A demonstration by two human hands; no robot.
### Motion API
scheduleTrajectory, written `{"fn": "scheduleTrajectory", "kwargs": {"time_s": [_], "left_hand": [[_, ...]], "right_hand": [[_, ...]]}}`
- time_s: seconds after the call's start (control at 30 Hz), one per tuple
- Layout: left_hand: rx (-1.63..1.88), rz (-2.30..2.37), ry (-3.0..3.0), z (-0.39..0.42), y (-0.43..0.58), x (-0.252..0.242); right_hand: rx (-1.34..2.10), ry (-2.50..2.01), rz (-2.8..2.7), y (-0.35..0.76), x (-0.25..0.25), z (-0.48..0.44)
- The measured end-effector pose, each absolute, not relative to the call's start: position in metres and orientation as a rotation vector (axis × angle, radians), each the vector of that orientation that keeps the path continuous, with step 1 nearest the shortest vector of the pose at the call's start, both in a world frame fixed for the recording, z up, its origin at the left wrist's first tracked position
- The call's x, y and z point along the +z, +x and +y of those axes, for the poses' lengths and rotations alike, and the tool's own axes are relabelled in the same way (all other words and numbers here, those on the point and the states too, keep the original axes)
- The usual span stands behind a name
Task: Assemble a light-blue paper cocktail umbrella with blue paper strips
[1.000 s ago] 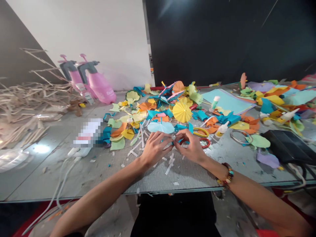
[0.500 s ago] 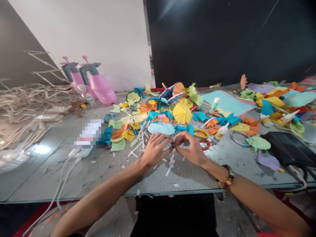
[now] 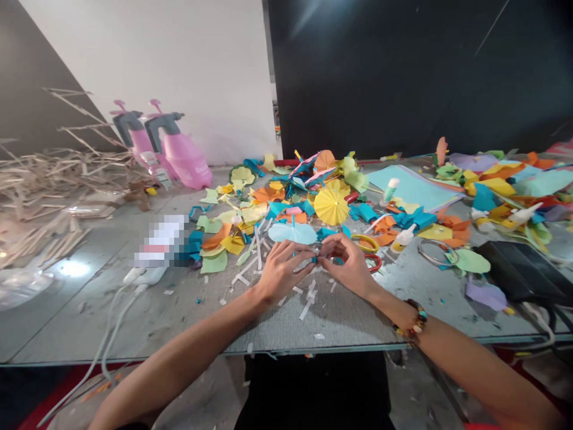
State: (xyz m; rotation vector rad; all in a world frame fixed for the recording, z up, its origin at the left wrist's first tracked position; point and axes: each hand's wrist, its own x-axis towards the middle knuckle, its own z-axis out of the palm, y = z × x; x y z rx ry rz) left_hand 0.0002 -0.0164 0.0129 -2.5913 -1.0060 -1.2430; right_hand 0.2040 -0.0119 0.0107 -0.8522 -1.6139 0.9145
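Near the front edge of the grey table [image 3: 353, 327], loose white paper strips [image 3: 308, 304] lie between my two arms. A bit farther in, my hands almost meet. My left hand [image 3: 283, 267] has its finger and thumb tips pressed on one side of a tiny blue bit [image 3: 314, 260], and my right hand [image 3: 348, 266] pinches it from the other side. The blue bit sits right between the tips, but my fingers hide so much that I can't tell its shape. If one hand tugs harder than the other, it could rip or pop out. If I squeeze too hard, it could get squashed. Just behind my left hand is a pale blue paper disc [image 3: 286, 233] with a little stick poking up, so close that a knuckle could bump it and bend its edge. Beside my right hand are a red loop [image 3: 379, 263] and a yellow loop [image 3: 375, 242], like scissor handles, and my hand could knock them if it swung out. Past them is a glue bottle [image 3: 401, 240], which could tip and leak if something pushed it. Farther back, a yellow folded round [image 3: 330, 206] lies by a messy heap of colored scraps [image 3: 270, 193]; many are blue, so a dropped blue bit could get lost there. Way back, two pink spray bottles [image 3: 188, 162] are near the pale wall [image 3: 215, 77].
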Motion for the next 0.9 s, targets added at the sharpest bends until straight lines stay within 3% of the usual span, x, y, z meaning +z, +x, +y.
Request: {"fn": "scheduleTrajectory", "kwargs": {"time_s": [0.3,0.9], "left_hand": [[-1.371,-1.015,-2.583,-0.0135,-0.0005,0.0095],[-1.316,-1.045,-2.635,-0.0134,0.0000,0.0082]], "right_hand": [[1.088,-0.892,-1.540,0.2057,0.0121,-0.0057],[1.012,-0.940,-1.595,0.2064,0.0093,-0.0056]]}}
